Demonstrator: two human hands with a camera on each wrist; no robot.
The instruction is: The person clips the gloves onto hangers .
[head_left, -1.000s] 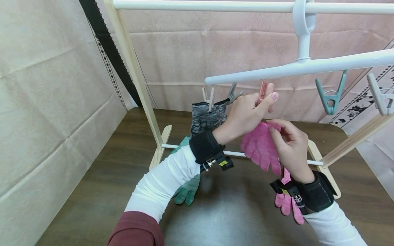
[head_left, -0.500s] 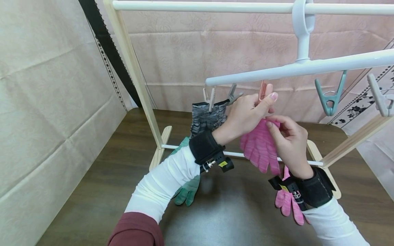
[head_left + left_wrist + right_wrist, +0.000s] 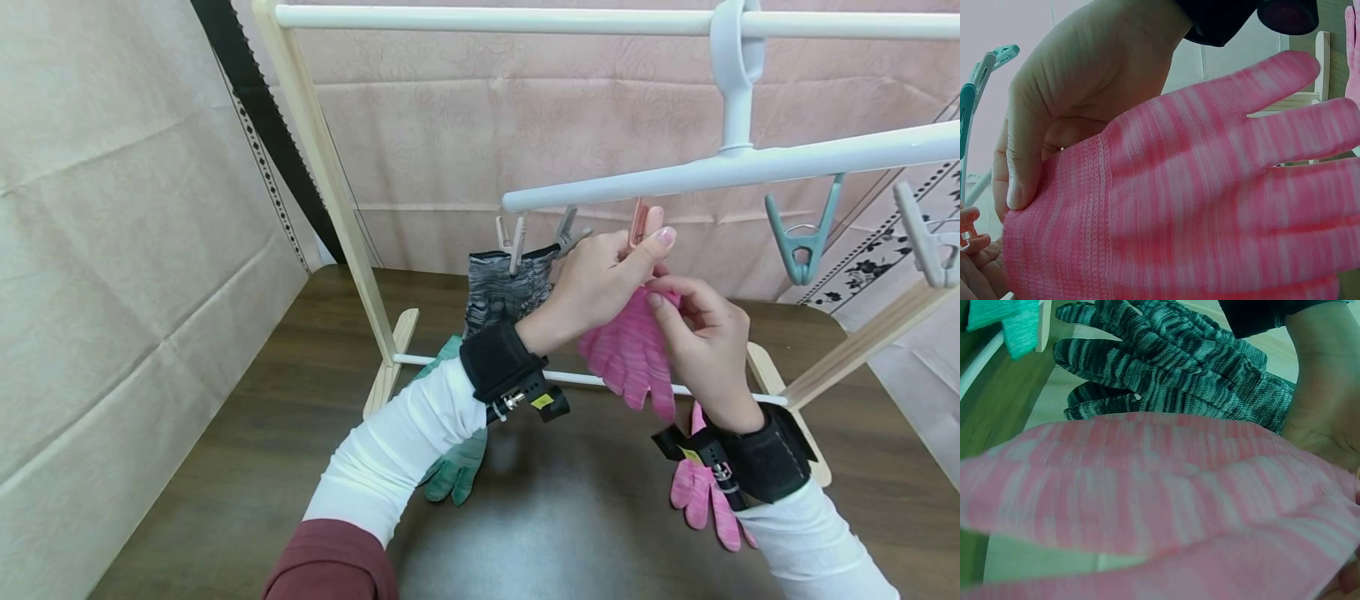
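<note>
— Head view first: what are the hands doing?

— The left hand [image 3: 600,279] is pinching a pink clip [image 3: 638,223] hanging from the white hanger bar [image 3: 720,171]. The right hand [image 3: 701,350] is pinching the cuff of a pink glove [image 3: 630,354] and holding it just under that clip, fingers pointing down.

— And up close?

— Left wrist view is filling with the pink glove [image 3: 1197,200], the right thumb lying along its cuff edge.

— What else is showing?

— A grey striped glove [image 3: 510,287] is hanging from clips to the left. A green glove [image 3: 453,467] and a second pink glove [image 3: 705,496] are lying on the dark bench [image 3: 570,525].
</note>
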